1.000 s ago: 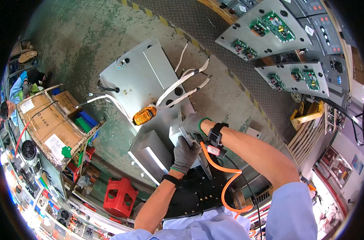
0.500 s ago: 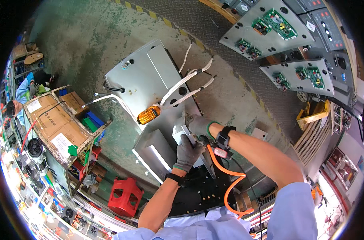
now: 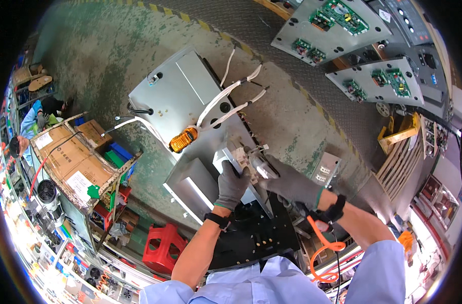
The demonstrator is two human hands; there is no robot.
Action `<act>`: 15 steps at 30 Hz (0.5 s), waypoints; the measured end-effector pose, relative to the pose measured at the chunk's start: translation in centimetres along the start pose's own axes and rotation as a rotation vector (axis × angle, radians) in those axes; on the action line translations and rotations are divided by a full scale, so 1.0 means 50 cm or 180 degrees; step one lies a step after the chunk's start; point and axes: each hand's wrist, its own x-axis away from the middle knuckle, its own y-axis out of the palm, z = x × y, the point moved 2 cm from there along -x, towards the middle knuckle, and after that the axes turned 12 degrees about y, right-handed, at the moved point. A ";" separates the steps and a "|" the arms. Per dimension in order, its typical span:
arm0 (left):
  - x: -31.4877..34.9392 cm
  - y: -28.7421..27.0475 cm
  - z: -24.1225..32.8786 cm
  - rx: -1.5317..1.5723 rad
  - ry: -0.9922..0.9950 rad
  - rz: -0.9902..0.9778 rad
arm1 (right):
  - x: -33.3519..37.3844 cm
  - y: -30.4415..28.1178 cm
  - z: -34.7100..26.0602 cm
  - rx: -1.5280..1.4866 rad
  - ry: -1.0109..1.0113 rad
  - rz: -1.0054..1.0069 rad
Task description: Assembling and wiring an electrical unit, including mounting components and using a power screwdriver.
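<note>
My gloved left hand (image 3: 232, 187) is closed on the edge of an upright grey metal bracket (image 3: 261, 198). Small pale fittings (image 3: 239, 155) show on the bracket's far side. My gloved right hand (image 3: 294, 183) wraps around a silver air tool (image 3: 262, 166), its front end at the bracket; the glove hides most of its body. An orange coiled hose (image 3: 322, 241) runs below my right wrist. Beyond my hands lies a large grey metal panel (image 3: 178, 104), bearing a copper-coloured wound coil (image 3: 183, 140) with white-sleeved cables (image 3: 210, 106). A grey box-shaped housing (image 3: 193, 181) stands left of my left hand.
A black plate (image 3: 251, 243) with small brass studs lies close to my body. To the left are a red stool (image 3: 162, 248) and cardboard boxes (image 3: 71, 157). Panels with green circuit boards (image 3: 342, 17) stand far right, near a yellow bin (image 3: 399, 133). A person (image 3: 30, 119) is at far left.
My right hand has turned and drawn back to the right, bringing the silver tool into view at the bracket. The orange hose has shifted right. My left hand stays on the bracket.
</note>
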 end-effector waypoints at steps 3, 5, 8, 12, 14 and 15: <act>0.007 -0.024 0.007 0.0017 0.0161 0.0058 | 0.041 0.028 0.030 -0.0255 -0.0178 0.0302; 0.019 -0.049 0.004 0.0973 -0.0778 0.0099 | 0.069 0.032 0.061 -0.0420 0.0091 0.0311; 0.044 -0.090 0.021 0.2407 -0.1815 -0.0062 | 0.102 0.043 0.098 -0.0918 0.0067 0.0205; 0.051 -0.118 0.055 0.3111 -0.2109 -0.0244 | 0.134 0.085 0.127 -0.0501 -0.0575 0.0584; 0.051 -0.112 0.073 0.3570 -0.1954 -0.0435 | 0.149 0.098 0.134 -0.0257 -0.1134 0.0917; 0.054 -0.102 0.085 0.3742 -0.1741 -0.0529 | 0.153 0.114 0.139 -0.0309 -0.0967 0.0579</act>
